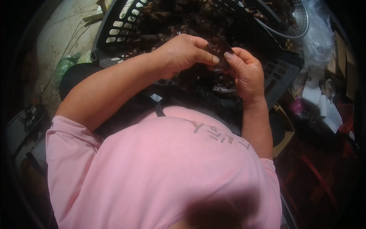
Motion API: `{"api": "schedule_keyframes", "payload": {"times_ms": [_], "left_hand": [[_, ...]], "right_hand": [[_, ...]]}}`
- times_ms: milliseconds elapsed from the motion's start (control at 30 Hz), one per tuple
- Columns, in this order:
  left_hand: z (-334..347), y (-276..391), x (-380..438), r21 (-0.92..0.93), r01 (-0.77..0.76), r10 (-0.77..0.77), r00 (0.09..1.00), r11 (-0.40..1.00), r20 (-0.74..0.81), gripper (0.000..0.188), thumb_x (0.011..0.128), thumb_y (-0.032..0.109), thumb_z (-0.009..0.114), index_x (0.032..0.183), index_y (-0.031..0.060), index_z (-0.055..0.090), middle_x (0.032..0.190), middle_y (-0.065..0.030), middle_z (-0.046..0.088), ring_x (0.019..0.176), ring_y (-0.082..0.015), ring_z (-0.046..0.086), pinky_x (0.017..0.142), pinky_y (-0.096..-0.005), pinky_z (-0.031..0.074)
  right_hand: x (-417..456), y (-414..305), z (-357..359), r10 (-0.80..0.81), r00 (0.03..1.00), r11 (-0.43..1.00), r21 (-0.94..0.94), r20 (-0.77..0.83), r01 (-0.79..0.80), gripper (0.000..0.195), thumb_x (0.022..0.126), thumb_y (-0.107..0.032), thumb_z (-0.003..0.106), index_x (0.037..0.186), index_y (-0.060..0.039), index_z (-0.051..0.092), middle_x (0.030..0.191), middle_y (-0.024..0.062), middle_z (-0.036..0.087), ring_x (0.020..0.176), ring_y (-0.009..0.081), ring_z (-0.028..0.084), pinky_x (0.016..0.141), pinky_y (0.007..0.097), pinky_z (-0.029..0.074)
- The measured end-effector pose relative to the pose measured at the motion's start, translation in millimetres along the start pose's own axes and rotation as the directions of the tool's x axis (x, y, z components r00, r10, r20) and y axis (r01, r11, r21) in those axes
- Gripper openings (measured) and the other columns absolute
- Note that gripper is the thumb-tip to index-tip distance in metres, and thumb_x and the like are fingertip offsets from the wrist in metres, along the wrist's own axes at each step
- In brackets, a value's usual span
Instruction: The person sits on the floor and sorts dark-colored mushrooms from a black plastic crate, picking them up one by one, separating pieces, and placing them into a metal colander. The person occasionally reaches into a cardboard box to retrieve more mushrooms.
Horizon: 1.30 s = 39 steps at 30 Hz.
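Note:
Between my two hands is a dark brown, wet-looking piece (219, 47), perhaps wood-ear fungus or seaweed. My left hand (183, 54) pinches one side of it between thumb and fingers. The thumb and fingers of my right hand (247, 70) grip the other side. Both hands are above a black plastic crate (98, 47) with slotted walls. Many similar dark brown pieces (160, 18) lie heaped in the crate, partly hidden by my hands and in deep shade.
A perforated metal colander (303, 21) with more dark pieces stands at the crate's upper right. Clear plastic film (318, 37) and cardboard (340, 57) lie to the right. A green plastic bag (65, 67) is on the floor at left, near thin cables.

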State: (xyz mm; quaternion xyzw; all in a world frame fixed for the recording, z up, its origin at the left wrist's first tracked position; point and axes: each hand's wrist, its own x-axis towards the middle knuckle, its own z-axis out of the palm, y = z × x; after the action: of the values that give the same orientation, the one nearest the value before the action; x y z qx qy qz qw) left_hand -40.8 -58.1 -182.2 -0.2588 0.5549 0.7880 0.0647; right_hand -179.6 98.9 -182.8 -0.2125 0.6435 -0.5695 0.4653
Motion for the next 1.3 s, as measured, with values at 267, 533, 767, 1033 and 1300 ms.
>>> {"api": "schedule_keyframes", "payload": {"times_ms": [267, 533, 767, 1033, 1300], "left_hand": [[4, -7, 0, -0.254, -0.013, 0.002, 0.999, 0.967, -0.047, 0.019, 0.085, 0.014, 0.072, 0.101, 0.0044, 0.070, 0.092, -0.0072, 0.071, 0.091, -0.0159, 0.066, 0.087, -0.0297, 0.050], [2, 1, -4, -0.232, 0.028, -0.060, 0.989, 0.972, -0.136, 0.018, 0.085, 0.015, 0.068, 0.100, 0.0054, 0.070, 0.093, -0.0066, 0.068, 0.090, -0.0154, 0.064, 0.085, -0.0280, 0.051], [-5, 4, -2, -0.290, -0.044, -0.001, 0.988, 0.956, -0.152, 0.018, 0.082, 0.013, 0.061, 0.097, 0.0061, 0.068, 0.095, -0.0051, 0.062, 0.088, -0.0152, 0.061, 0.076, -0.0301, 0.054], [-4, 14, 2, -0.495, -0.022, -0.030, 0.995, 0.869, -0.096, 0.016, 0.088, 0.011, 0.064, 0.103, 0.0059, 0.063, 0.092, -0.0047, 0.065, 0.079, -0.0163, 0.066, 0.068, -0.0328, 0.059], [-8, 10, -1, -0.540, -0.067, 0.046, 0.998, 0.839, -0.053, 0.018, 0.090, 0.012, 0.063, 0.106, 0.0053, 0.059, 0.092, -0.0063, 0.065, 0.079, -0.0152, 0.066, 0.070, -0.0302, 0.058]], "right_hand": [[0, -1, 2, -0.050, 0.981, 0.972, 0.216, -0.188, 0.091, 0.017, 0.092, -0.015, 0.065, 0.104, -0.0027, 0.067, 0.086, 0.0046, 0.069, 0.075, 0.0137, 0.067, 0.069, 0.0253, 0.053], [0, -7, -9, -0.061, 0.977, 0.994, 0.076, -0.203, 0.078, 0.015, 0.093, -0.015, 0.064, 0.102, -0.0043, 0.068, 0.088, 0.0045, 0.069, 0.078, 0.0136, 0.066, 0.071, 0.0253, 0.053], [22, -68, -29, -0.239, 0.963, 0.958, -0.191, -0.126, 0.213, 0.014, 0.090, -0.020, 0.067, 0.093, -0.0065, 0.068, 0.084, 0.0005, 0.066, 0.077, 0.0093, 0.063, 0.069, 0.0248, 0.052], [84, -163, -86, -0.371, 0.846, 0.927, -0.200, -0.383, 0.316, 0.058, 0.097, -0.031, 0.056, 0.141, 0.0020, 0.038, 0.140, 0.0213, 0.044, 0.122, 0.0290, 0.052, 0.096, 0.0383, 0.047], [20, -54, -2, -0.149, 0.965, 0.966, -0.174, 0.217, 0.189, 0.050, 0.086, -0.011, 0.072, 0.132, -0.0042, 0.052, 0.117, 0.0062, 0.060, 0.108, 0.0134, 0.057, 0.096, 0.0281, 0.046]]}}
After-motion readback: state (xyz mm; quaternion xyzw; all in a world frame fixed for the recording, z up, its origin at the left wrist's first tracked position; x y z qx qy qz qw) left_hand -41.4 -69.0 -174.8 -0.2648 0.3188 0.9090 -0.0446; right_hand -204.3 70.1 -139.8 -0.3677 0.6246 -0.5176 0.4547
